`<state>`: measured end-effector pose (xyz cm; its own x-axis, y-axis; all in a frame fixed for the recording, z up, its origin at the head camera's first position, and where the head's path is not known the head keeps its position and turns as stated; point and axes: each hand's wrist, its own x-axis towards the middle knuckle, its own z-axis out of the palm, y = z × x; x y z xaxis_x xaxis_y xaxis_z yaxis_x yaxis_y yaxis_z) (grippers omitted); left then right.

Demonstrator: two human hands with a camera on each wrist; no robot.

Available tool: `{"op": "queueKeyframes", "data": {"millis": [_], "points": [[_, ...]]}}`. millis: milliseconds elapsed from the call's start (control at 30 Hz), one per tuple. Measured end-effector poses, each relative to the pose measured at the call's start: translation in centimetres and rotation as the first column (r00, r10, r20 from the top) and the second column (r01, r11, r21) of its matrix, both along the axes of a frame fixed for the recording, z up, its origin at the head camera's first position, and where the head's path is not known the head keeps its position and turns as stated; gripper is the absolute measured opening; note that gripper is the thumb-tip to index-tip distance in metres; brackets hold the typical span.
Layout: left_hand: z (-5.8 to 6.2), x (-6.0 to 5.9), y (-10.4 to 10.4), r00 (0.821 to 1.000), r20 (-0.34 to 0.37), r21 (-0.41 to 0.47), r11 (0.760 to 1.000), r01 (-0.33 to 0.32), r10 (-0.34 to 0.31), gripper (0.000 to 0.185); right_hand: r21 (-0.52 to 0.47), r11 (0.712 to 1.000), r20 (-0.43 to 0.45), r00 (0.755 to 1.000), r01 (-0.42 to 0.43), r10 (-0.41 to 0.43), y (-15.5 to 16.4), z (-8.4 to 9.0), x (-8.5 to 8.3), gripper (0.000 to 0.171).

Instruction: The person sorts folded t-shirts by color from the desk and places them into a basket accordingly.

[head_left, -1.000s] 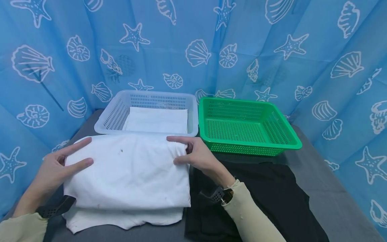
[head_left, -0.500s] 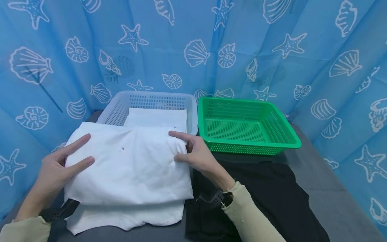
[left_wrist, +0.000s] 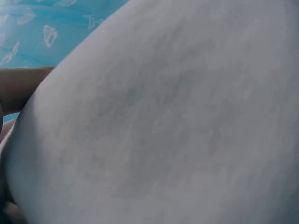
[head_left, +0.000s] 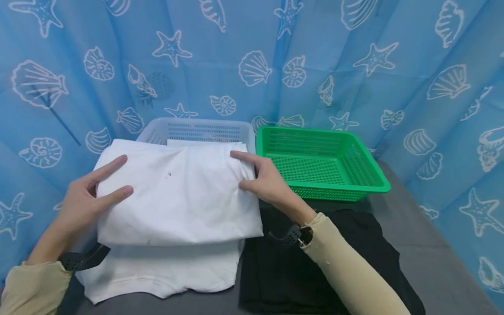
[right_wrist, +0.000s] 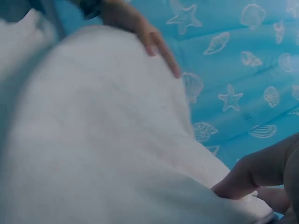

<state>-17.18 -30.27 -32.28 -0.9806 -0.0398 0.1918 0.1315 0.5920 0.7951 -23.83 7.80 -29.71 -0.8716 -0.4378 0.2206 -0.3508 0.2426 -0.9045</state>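
A folded white garment (head_left: 177,197) is held by both hands in the head view, raised in front of and overlapping the white basket (head_left: 212,125). My left hand (head_left: 88,192) grips its left edge, thumb and index finger on top, the other fingers hidden underneath. At the right edge, my right hand (head_left: 267,179) pinches the fabric between thumb and fingers. Below it on the table lies another white garment with a curved neckline (head_left: 169,273). White cloth (left_wrist: 163,116) fills most of the left wrist view. In the right wrist view the fingers (right_wrist: 247,177) press into the cloth.
A green basket (head_left: 315,168) stands right of the white one, its slotted bottom visible. A black garment (head_left: 334,258) lies on the grey table (head_left: 417,232) under the right forearm. Folded white cloth (head_left: 197,142) shows inside the white basket. A blue shell-print curtain (head_left: 220,65) hangs behind.
Both hands have carried the folded white garment upward and slightly right, so it now covers much of the white basket. More of the white garment beneath is exposed.
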Motion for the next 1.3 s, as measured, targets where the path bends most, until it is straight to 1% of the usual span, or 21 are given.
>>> {"op": "queueKeyframes", "data": {"millis": [67, 167, 200, 367, 433, 533, 633, 733, 800, 900, 1033, 1167, 1233, 1300], "points": [[0.8, -0.9, -0.1, 1.000, -0.019, -0.029, 1.000, 0.008, -0.008, 0.072, 0.055, 0.998, -0.025, 1.000, 0.010, -0.009, -0.1, 0.6, -0.8, 0.078], [2.2, -2.5, -0.1, 0.999, -0.025, -0.032, 0.999, 0.042, -0.043, 0.074, 0.114, 0.993, -0.045, 0.999, 0.012, -0.007, 0.0, 1.6, -2.3, 0.081], [2.6, -3.1, -0.1, 0.998, -0.018, -0.031, 0.998, 0.059, -0.060, 0.075, 0.118, 0.993, -0.041, 0.999, 0.008, -0.003, 0.1, 1.9, -2.8, 0.082], [4.8, -6.2, 0.2, 0.993, 0.004, -0.091, 0.989, 0.115, -0.115, 0.084, 0.110, 0.994, -0.020, 1.000, -0.009, 0.011, 0.5, 3.9, -5.7, 0.083], [5.8, -7.7, 0.3, 0.991, 0.011, -0.122, 0.984, 0.130, -0.130, 0.088, 0.125, 0.992, -0.019, 1.000, -0.003, 0.006, 0.6, 4.8, -6.9, 0.083], [7.2, -10.0, 0.6, 0.986, 0.024, -0.122, 0.978, 0.168, -0.167, 0.090, 0.158, 0.987, -0.028, 1.000, 0.011, -0.007, 0.4, 5.8, -8.6, 0.085], [8.1, -12.1, 0.8, 0.982, 0.026, -0.137, 0.972, 0.188, -0.186, 0.091, 0.153, 0.988, -0.036, 0.999, 0.030, -0.025, 0.2, 6.1, -10.1, 0.089], [8.5, -13.7, 0.9, 0.983, 0.041, -0.154, 0.970, 0.186, -0.181, 0.092, 0.135, 0.990, -0.031, 0.999, 0.046, -0.043, -0.3, 5.6, -11.4, 0.092], [8.5, -14.5, 0.9, 0.984, 0.049, -0.167, 0.970, 0.178, -0.173, 0.093, 0.117, 0.992, -0.007, 0.999, 0.054, -0.054, -0.7, 5.0, -12.1, 0.093], [8.4, -15.2, 0.8, 0.983, 0.062, -0.186, 0.966, 0.180, -0.171, 0.093, 0.093, 0.993, 0.042, 0.997, 0.067, -0.071, -1.1, 4.1, -12.9, 0.090], [8.1, -15.6, 0.3, 0.978, 0.076, -0.181, 0.962, 0.205, -0.194, 0.092, 0.046, 0.997, 0.107, 0.992, 0.069, -0.074, -1.3, 3.4, -13.4, 0.086], [8.1, -15.8, -0.3, 0.975, 0.089, -0.150, 0.965, 0.217, -0.205, 0.091, 0.009, 0.999, 0.131, 0.990, 0.052, -0.053, -1.5, 3.1, -13.7, 0.085], [8.0, -16.0, -0.6, 0.972, 0.103, -0.141, 0.964, 0.223, -0.210, 0.091, 0.011, 0.999, 0.138, 0.989, 0.050, -0.051, -1.5, 3.1, -13.8, 0.085], [8.0, -16.3, -0.7, 0.969, 0.135, -0.143, 0.964, 0.225, -0.206, 0.090, 0.055, 0.996, 0.135, 0.988, 0.067, -0.074, -1.6, 3.1, -13.9, 0.083]]}}
